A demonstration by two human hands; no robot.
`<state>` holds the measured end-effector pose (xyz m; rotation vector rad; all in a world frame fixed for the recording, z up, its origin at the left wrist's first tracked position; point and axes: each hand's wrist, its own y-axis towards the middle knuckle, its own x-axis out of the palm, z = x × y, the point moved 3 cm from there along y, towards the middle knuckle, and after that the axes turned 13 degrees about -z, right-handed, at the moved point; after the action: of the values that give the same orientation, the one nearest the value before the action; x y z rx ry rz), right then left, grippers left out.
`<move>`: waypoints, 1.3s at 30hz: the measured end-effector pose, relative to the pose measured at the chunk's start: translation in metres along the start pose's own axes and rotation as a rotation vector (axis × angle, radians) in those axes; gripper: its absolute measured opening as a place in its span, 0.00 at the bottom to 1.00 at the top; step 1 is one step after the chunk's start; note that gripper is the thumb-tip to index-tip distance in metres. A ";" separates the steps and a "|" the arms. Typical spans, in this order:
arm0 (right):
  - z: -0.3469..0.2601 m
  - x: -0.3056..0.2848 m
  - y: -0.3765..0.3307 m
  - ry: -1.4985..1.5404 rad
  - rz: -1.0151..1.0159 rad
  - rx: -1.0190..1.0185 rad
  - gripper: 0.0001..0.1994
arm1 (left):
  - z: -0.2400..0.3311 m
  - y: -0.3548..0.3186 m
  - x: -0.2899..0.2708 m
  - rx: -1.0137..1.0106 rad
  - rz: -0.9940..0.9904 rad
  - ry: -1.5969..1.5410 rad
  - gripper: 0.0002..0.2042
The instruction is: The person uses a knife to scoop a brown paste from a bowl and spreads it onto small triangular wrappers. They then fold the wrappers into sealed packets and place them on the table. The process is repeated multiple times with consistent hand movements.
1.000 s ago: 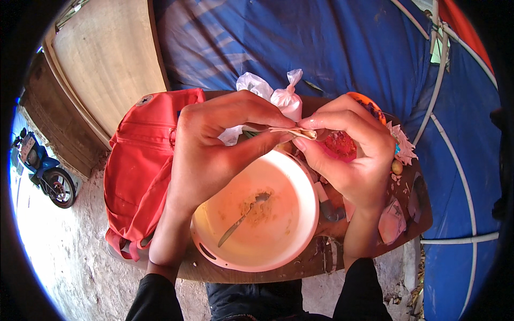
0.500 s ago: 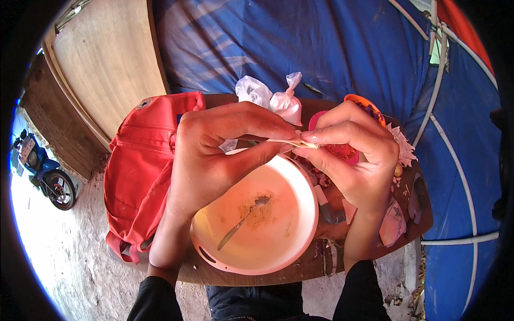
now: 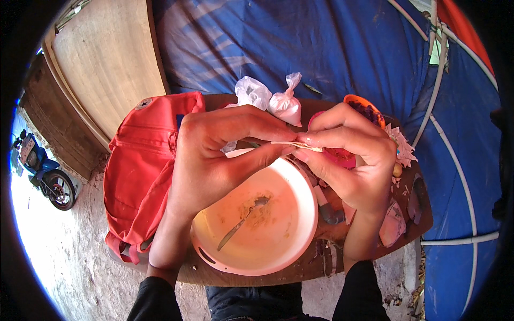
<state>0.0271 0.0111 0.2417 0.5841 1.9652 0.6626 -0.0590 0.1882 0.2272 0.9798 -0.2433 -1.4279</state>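
Observation:
Both hands are raised over the far rim of a white basin, pinching a small, thin, pale dough wrapper between them. My left hand grips its left end with thumb and forefinger. At the other end, the thumb and fingers of my right hand press the edges together. The wrapper is seen nearly edge-on, so anything inside is hidden. Below the hands, a metal spoon lies in the basin, its bowl in a brownish smear. Behind my right hand a pink bowl is partly covered.
A red backpack lies on the table's left. At the back stand a tied bag of white powder and a crumpled clear bag. An orange bowl with purple bits sits at the back right. A knife blade lies beside the basin.
The wrapper has tilted to a more edge-on view and looks flatter. My right fingers have shifted slightly along its edge; my left hand stays nearly in place.

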 end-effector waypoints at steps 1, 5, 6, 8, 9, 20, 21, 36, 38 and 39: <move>0.000 0.000 0.000 -0.010 0.008 0.002 0.11 | 0.001 -0.001 0.000 -0.012 0.003 -0.002 0.08; 0.004 -0.001 0.001 0.073 0.091 0.017 0.12 | 0.004 -0.001 0.000 -0.011 0.059 -0.046 0.08; 0.006 0.000 0.002 0.107 0.108 0.012 0.13 | 0.004 -0.001 0.000 -0.017 0.079 -0.057 0.08; 0.009 -0.003 0.006 0.022 0.119 -0.090 0.14 | 0.005 -0.001 0.000 -0.019 0.096 -0.079 0.07; 0.008 -0.002 0.006 -0.023 0.103 -0.125 0.14 | 0.005 -0.001 0.000 -0.015 0.093 -0.089 0.07; 0.000 -0.002 0.003 -0.107 0.180 -0.079 0.11 | 0.001 -0.003 0.002 -0.072 0.152 -0.133 0.06; 0.001 -0.002 0.003 -0.092 0.169 -0.087 0.11 | 0.002 -0.003 0.002 -0.071 0.150 -0.124 0.06; 0.008 0.000 0.008 -0.006 0.092 -0.083 0.11 | -0.002 -0.002 0.006 -0.095 0.134 -0.181 0.05; 0.007 -0.001 0.007 -0.032 0.078 -0.089 0.11 | -0.003 -0.002 0.006 -0.109 0.119 -0.196 0.05; 0.009 0.001 0.005 0.019 0.105 -0.029 0.10 | -0.003 -0.002 0.006 -0.122 0.123 -0.206 0.05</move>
<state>0.0351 0.0174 0.2414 0.6691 1.9499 0.7625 -0.0573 0.1846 0.2218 0.7071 -0.3577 -1.4137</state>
